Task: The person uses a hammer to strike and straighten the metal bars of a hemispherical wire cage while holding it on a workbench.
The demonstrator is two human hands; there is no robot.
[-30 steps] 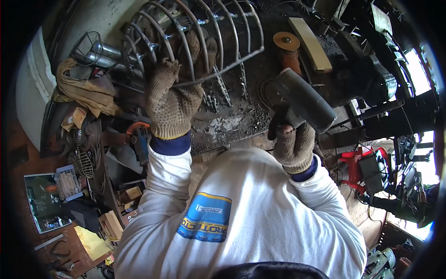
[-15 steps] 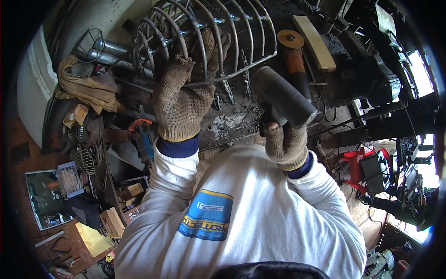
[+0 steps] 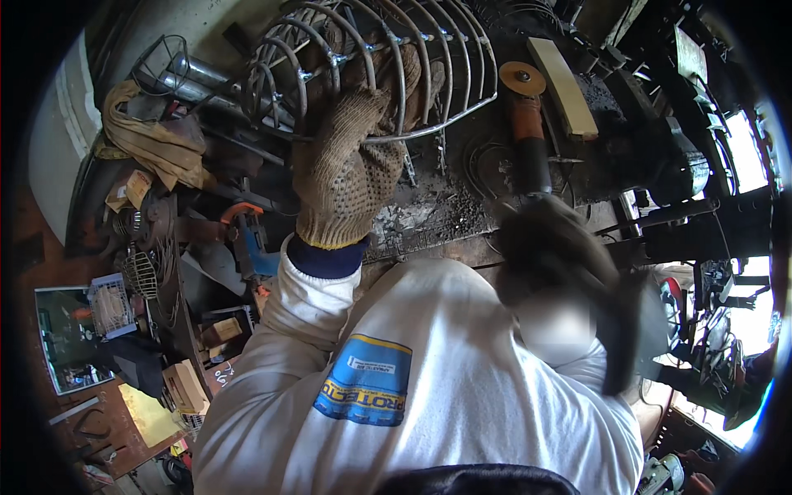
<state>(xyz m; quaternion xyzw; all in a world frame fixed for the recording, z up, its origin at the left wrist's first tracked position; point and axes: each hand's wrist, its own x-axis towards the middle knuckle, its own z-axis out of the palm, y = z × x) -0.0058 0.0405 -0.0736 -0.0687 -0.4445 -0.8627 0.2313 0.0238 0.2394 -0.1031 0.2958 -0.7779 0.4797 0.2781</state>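
A domed cage of welded steel rods sits at the top of the view, over the dark workbench. My left hand, in a brown knitted work glove, reaches in under its lower rim. Its fingers are curled among the rods, partly hidden behind them. At the right, my right hand is dark and smeared by motion. It grips a dark hammer with a thick head, raised beside my right forearm. The hammer's handle is mostly hidden by the hand and the blur.
An angle grinder with an orange disc lies on the dirty bench, beside a pale wooden strip. A tan cloth and an orange-and-blue clamp-like tool are at the left. Cluttered dark equipment stands at the right.
My right hand has swung the hammer back and to the right, away from the bench. The cage and my left hand have shifted slightly right in the view.
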